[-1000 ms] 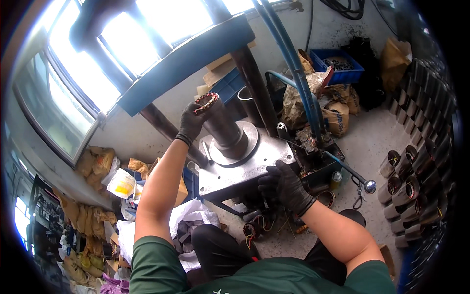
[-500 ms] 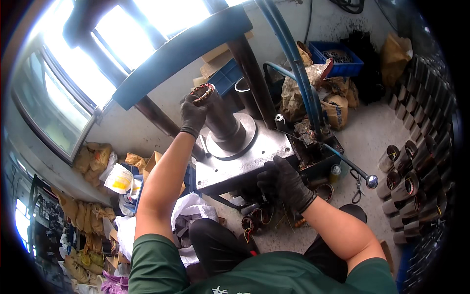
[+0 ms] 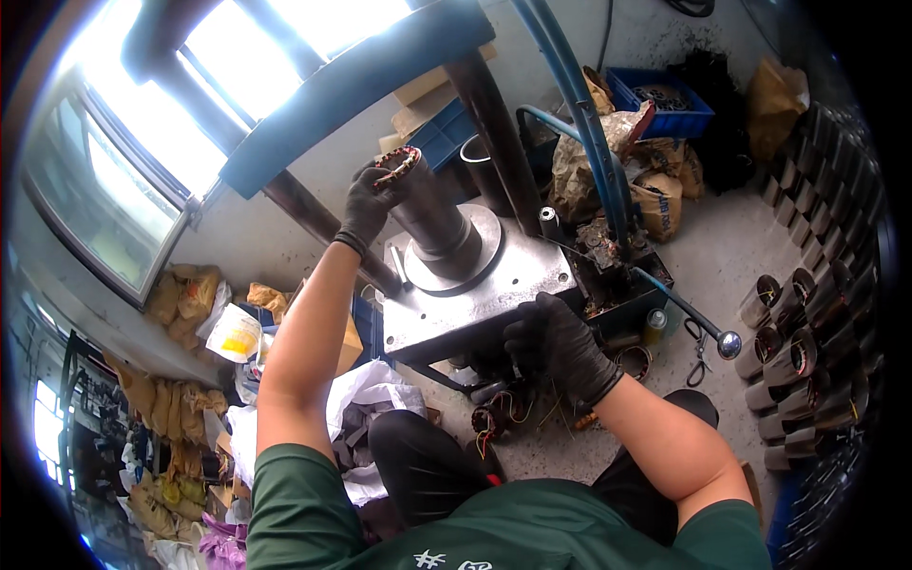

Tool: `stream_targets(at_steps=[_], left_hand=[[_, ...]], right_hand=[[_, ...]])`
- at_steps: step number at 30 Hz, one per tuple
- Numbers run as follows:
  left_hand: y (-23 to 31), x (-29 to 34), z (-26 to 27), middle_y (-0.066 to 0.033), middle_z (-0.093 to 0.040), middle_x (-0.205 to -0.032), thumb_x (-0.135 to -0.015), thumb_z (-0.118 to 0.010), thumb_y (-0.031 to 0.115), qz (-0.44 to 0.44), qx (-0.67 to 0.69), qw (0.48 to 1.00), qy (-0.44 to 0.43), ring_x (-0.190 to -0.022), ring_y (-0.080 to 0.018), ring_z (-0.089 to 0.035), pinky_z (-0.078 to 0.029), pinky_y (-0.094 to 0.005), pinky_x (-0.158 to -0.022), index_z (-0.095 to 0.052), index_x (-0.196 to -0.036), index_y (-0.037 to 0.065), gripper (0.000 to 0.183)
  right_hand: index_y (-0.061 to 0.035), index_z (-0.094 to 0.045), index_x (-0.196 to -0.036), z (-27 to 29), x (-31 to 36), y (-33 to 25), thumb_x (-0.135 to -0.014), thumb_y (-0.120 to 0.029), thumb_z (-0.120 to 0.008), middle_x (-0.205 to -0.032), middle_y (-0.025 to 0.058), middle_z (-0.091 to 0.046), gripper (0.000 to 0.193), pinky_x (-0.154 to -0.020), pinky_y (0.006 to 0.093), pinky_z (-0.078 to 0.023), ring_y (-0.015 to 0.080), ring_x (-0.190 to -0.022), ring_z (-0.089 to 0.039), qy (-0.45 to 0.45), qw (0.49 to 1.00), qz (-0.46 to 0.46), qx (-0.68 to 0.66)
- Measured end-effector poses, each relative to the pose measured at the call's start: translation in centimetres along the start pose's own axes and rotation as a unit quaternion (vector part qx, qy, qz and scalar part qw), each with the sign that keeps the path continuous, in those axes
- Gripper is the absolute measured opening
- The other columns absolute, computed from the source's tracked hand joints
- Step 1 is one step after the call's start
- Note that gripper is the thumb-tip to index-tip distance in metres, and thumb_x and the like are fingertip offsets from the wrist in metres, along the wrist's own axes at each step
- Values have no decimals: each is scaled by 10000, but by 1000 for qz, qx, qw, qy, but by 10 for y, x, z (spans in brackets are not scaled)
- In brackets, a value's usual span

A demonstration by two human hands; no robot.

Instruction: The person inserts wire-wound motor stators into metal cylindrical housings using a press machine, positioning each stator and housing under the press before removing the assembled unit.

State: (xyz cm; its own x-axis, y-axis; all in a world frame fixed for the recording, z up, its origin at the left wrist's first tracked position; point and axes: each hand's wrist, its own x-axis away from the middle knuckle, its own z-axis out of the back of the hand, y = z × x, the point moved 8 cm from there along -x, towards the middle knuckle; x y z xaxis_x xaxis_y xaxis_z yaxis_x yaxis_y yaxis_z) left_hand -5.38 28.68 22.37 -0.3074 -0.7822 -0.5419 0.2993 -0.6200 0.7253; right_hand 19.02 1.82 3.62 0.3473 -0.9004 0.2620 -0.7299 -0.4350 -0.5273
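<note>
A dark metal cylinder (image 3: 435, 220) stands upright on a round steel plate (image 3: 488, 249) at the middle of the press table (image 3: 475, 302). Red and white windings of a motor stator (image 3: 399, 165) show in a ring at its upper end. My left hand (image 3: 367, 207), in a black glove, grips the left side of that wound rim with closed fingers. By the front right edge of the table is my right hand (image 3: 566, 348), gloved in black too. Its fingers are curled closed, and whatever they hold is hidden.
A blue press beam (image 3: 361, 90) arches above the cylinder on dark posts. Right of the table stand blue hoses (image 3: 587, 133) and a lever with a ball end (image 3: 729, 344). Several metal sleeves (image 3: 798, 356) are stacked at the right. A wound stator (image 3: 489, 421) lies on the floor.
The whole view has shifted slightly. Both hands keep nearly the same places, the left still at the stator's rim and the right still curled by the table edge.
</note>
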Motion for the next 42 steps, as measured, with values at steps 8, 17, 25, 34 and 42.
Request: stream_targets(at_steps=[8, 17, 25, 34, 42], left_hand=[[-10, -10, 9, -114, -615, -1338, -833, -862, 164, 61, -75, 990, -106, -1236, -228, -599, -499, -369, -1058, -614, -1321, 34, 563], [27, -30, -17, -155, -625, -1412, -983, -454, 712, 81, -292, 934, -190, -1297, -295, -582, -404, -371, -1099, -628, -1385, 114, 741], [-5, -29, 44, -55, -666, -1361, -1060, -503, 537, 9, -146, 989, -25, -1211, -186, -589, -399, -329, -1083, -605, -1406, 83, 580], [24, 319, 68, -94, -718, -1116, -1080, -532, 373, 152, 194, 958, 149, -1005, -205, -694, -544, -358, -929, -653, -1242, -3, 427], [-4, 741, -3, -158, -709, -1096, -944, -712, 205, 473, -149, 854, 155, -1039, -299, -682, -545, -399, -931, -704, -1169, 57, 269]], right_hand=[[-147, -660, -1085, 7, -6, 8, -937, -564, -634, -969, 113, -732, 443, -834, 431, -556, 287, -883, -704, 2, 999, 5, 32], [-109, -636, -1141, -3, 5, 13, -959, -491, -649, -982, 124, -708, 423, -836, 423, -560, 280, -890, -688, -29, 998, 10, 53], [-59, -651, -1150, -17, 14, 17, -957, -326, -682, -1006, 100, -720, 331, -858, 359, -556, 207, -924, -685, -94, 984, 18, 152], [4, -691, -1118, -31, 34, 1, -831, -11, -683, -1245, 126, -694, 288, -984, 339, -521, 198, -1121, -649, -137, 870, 124, 457], [13, -688, -1064, 41, 50, -27, -815, 47, -642, -1376, 141, -617, 255, -932, 301, -538, 226, -1180, -629, -14, 830, 88, 551]])
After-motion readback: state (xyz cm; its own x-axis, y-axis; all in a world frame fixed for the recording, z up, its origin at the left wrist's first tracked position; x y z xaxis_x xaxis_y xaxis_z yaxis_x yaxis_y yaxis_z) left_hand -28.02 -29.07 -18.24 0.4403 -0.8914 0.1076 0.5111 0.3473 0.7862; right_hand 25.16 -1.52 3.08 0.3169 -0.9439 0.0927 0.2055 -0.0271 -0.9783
